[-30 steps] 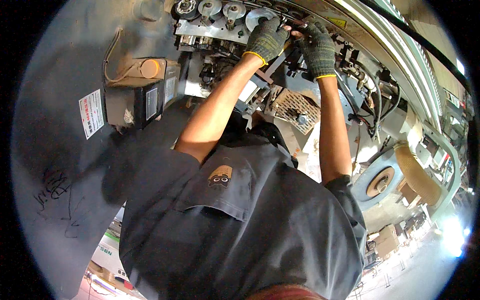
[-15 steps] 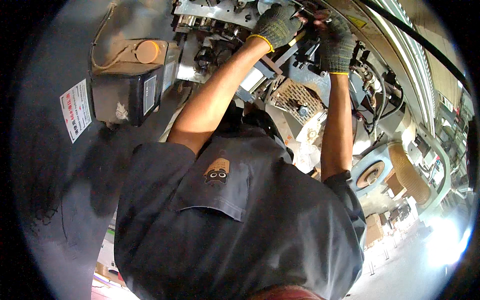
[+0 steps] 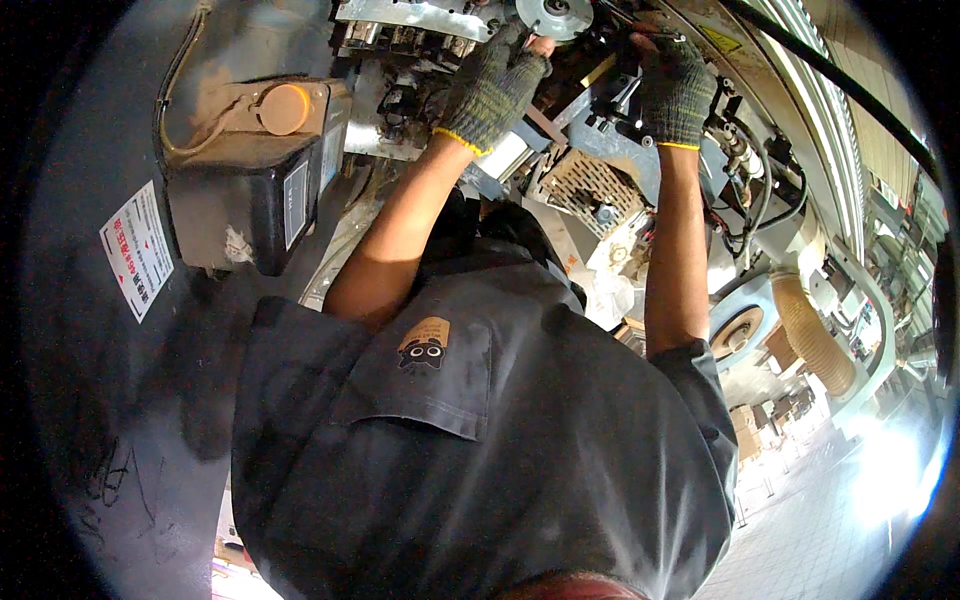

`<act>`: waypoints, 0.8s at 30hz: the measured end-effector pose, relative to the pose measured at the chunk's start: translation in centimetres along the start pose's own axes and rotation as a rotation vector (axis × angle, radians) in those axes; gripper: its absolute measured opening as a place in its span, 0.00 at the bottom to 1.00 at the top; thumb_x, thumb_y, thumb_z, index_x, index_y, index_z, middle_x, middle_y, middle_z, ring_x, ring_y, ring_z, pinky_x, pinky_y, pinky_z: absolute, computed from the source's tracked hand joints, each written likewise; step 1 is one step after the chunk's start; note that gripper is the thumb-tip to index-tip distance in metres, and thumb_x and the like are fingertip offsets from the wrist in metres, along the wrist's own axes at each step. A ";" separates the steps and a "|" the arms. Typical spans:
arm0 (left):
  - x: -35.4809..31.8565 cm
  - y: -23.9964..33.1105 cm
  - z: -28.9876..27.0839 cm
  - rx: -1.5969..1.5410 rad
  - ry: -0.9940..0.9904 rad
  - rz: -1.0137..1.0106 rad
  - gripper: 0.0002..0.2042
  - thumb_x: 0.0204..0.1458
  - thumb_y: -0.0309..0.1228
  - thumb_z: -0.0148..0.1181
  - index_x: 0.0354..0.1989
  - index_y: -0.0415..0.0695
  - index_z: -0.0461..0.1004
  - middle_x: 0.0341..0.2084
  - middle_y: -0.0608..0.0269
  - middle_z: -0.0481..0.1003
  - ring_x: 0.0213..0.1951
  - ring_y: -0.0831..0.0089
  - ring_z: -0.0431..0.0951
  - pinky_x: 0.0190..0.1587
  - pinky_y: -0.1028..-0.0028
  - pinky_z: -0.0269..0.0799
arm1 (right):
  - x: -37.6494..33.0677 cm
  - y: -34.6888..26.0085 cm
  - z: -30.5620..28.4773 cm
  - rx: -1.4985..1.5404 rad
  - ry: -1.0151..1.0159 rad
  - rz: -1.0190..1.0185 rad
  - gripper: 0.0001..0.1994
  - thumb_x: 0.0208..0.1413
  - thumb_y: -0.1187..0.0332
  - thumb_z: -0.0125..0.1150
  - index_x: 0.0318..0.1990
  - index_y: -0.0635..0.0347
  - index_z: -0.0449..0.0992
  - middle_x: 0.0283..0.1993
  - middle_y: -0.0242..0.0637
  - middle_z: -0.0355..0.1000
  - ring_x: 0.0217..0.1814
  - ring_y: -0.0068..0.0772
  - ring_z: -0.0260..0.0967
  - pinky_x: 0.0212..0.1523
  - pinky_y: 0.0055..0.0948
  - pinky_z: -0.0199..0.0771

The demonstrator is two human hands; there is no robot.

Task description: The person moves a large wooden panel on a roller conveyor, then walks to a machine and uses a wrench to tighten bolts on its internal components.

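1. High on the machine, near its top edge, sits a round metal disc (image 3: 553, 12) like a pulley or wheel face, and this is where the work is going on. The left hand (image 3: 492, 88), in a dark knit glove with a yellow cuff and cut-off fingers, is pressed against the machine just under and beside that disc, its bare fingertips (image 3: 540, 45) curled onto the metal there.
2. The right hand (image 3: 673, 88), gloved the same way, is up against the black housing just to the right of the disc. Its fingers look folded around something thin, perhaps a small tool or rod, but I cannot tell for sure what it grips.
3. The two hands are apart, one on each side of the disc, with both arms reaching up.
4. Below the hands hangs a perforated metal guard (image 3: 583, 186), and to the right run black hoses (image 3: 752, 196) and a ribbed tan duct (image 3: 812, 335).
5. On the machine's left side is a dark box (image 3: 250, 185) with an orange round cap (image 3: 285, 108), and a white label (image 3: 137, 250) is stuck to the grey panel.
6. My worry: bare fingertips are close to the disc's edge and other sharp brackets, so a slip could pinch or cut them. The overhead reach could also let a small part drop into the machine.
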State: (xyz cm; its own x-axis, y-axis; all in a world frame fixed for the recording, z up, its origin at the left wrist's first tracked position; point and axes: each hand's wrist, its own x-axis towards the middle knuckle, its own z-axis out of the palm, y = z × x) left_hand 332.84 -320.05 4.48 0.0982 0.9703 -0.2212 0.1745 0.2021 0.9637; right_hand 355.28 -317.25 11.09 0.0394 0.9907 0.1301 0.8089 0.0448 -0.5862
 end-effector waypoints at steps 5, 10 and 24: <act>-3.4 1.1 -1.5 0.154 -0.031 0.085 0.14 0.67 0.42 0.55 0.43 0.43 0.76 0.32 0.53 0.81 0.36 0.52 0.80 0.39 0.58 0.75 | 0.1 2.0 0.7 -0.017 0.083 -0.098 0.08 0.60 0.65 0.69 0.44 0.53 0.85 0.41 0.37 0.83 0.44 0.35 0.81 0.46 0.30 0.77; -6.4 0.5 -2.3 0.222 -0.039 0.160 0.11 0.68 0.35 0.56 0.45 0.38 0.75 0.40 0.54 0.83 0.39 0.60 0.82 0.44 0.65 0.76 | -0.4 1.7 1.4 -0.148 0.160 -0.088 0.07 0.60 0.63 0.69 0.42 0.52 0.86 0.39 0.38 0.82 0.42 0.37 0.81 0.46 0.31 0.77; -10.6 4.1 9.0 0.407 -0.628 0.057 0.15 0.61 0.37 0.54 0.50 0.40 0.73 0.40 0.43 0.80 0.41 0.45 0.82 0.42 0.54 0.77 | 0.6 2.4 -0.3 0.026 -0.026 -0.172 0.10 0.59 0.68 0.67 0.47 0.56 0.84 0.44 0.44 0.82 0.46 0.44 0.80 0.47 0.39 0.77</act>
State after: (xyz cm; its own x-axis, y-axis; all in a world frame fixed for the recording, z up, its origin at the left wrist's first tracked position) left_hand 341.34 -330.71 9.42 0.6375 0.6944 -0.3337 0.4889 -0.0299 0.8718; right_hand 357.44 -316.61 10.01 -0.1140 0.9710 0.2102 0.7867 0.2174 -0.5778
